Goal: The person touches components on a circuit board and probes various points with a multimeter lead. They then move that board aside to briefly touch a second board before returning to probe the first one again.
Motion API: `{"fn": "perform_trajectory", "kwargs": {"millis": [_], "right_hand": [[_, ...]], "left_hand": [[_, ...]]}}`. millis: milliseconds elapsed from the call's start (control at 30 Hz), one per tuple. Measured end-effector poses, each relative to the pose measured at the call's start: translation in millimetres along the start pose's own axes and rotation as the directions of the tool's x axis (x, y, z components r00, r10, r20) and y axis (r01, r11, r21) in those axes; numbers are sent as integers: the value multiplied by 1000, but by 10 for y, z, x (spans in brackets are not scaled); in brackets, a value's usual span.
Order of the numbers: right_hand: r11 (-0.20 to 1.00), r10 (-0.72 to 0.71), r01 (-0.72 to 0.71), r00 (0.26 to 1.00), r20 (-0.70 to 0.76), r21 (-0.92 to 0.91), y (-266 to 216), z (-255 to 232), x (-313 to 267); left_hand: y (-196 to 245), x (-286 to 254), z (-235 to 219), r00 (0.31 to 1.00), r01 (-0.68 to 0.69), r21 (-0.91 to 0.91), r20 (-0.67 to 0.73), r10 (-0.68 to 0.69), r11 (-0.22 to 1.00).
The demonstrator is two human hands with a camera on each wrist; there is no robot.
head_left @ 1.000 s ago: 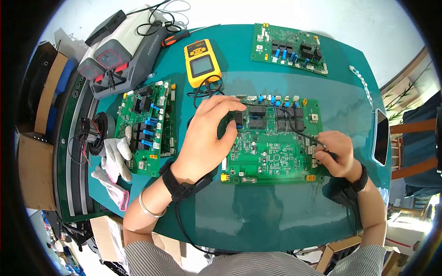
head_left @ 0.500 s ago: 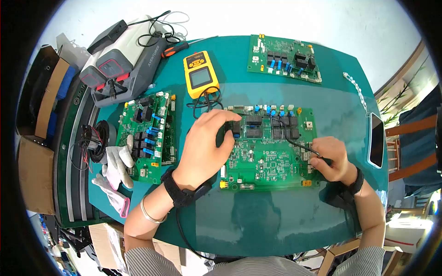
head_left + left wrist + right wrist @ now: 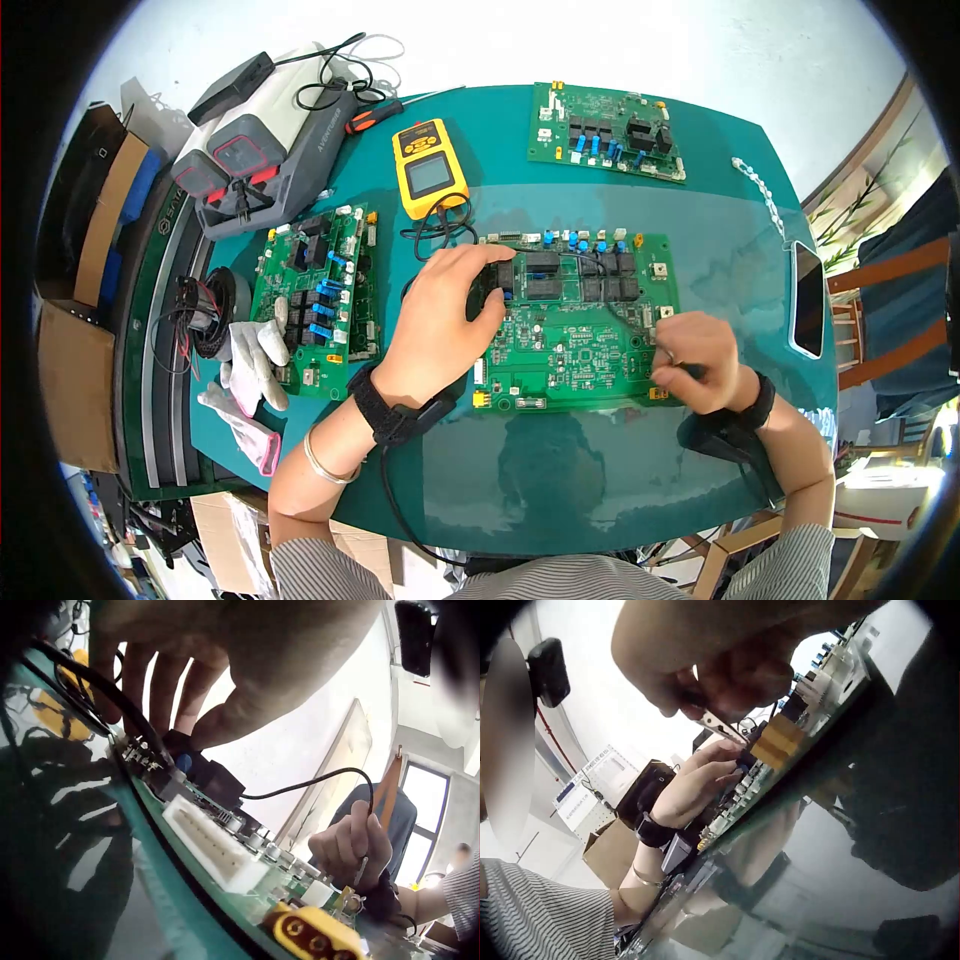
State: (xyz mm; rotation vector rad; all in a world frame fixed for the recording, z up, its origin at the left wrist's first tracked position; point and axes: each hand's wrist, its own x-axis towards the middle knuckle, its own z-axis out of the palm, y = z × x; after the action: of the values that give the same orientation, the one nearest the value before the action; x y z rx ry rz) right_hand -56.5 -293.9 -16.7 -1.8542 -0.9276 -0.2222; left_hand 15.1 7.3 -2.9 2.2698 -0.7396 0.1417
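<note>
A green circuit board [image 3: 570, 375] lies on the table under both hands. My left hand [image 3: 430, 315] is at its upper left, thumb and index finger curled round a black relay block [image 3: 504, 280]. In the right wrist view, my right hand [image 3: 742, 675] pinches a metal alligator clip [image 3: 721, 727] above the board. The head view puts my right hand [image 3: 698, 360] over the board's right edge, close above an orange connector [image 3: 657, 394]. A black lead [image 3: 622, 318] runs from the clip across the board. The yellow handheld meter [image 3: 430, 175] lies behind my left hand, with black cable at its lower end.
Another green board [image 3: 610, 135] lies at the back, with stacked boards [image 3: 315, 300] on the left. Gloves [image 3: 250, 370], a screwdriver [image 3: 375, 116], a grey-and-white machine [image 3: 265, 140], a phone [image 3: 806, 300] and a beaded strand [image 3: 760, 195] surround the work.
My right hand has moved down along the board's right edge, toward the orange connector, taking the lead with it. My left hand stays at the relay. The head view has shifted slightly.
</note>
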Motion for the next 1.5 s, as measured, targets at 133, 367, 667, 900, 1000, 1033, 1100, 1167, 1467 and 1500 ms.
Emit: {"fn": "perform_trajectory", "kwargs": {"millis": [133,367,667,900,1000,1033,1100,1167,1467,1500], "right_hand": [[1000,-9,8,999,39,15,47,6,-7],[999,15,-12,994,108,-30,52,-12,18],[991,116,-124,984,133,53,42,-33,12],[969,197,-191,980,-22,158,109,-61,-92],[966,205,-200,979,-12,165,124,-69,-86],[976,166,-166,986,8,141,128,-61,-85],[984,129,-132,991,28,120,119,-51,-57],[994,104,-107,990,95,17,59,-47,14],[957,254,-265,962,98,121,77,-54,-60],[951,270,-283,956,116,127,82,-75,-58]], "left_hand": [[23,7,-15,1000,15,6,14,-15,1000],[26,11,-18,1000,13,-1,11,-13,1000],[24,2,-10,1000,-16,14,7,16,1000],[15,4,-7,1000,-10,14,-1,10,1000],[7,6,-1,1000,-24,14,-7,24,1000],[8,7,-4,1000,-22,16,-4,22,1000],[15,12,-12,1000,-19,19,3,19,1000],[20,15,-16,1000,-14,19,5,14,1000],[13,10,-8,1000,-14,34,8,14,999],[9,8,-6,1000,-11,34,10,11,999]]}}
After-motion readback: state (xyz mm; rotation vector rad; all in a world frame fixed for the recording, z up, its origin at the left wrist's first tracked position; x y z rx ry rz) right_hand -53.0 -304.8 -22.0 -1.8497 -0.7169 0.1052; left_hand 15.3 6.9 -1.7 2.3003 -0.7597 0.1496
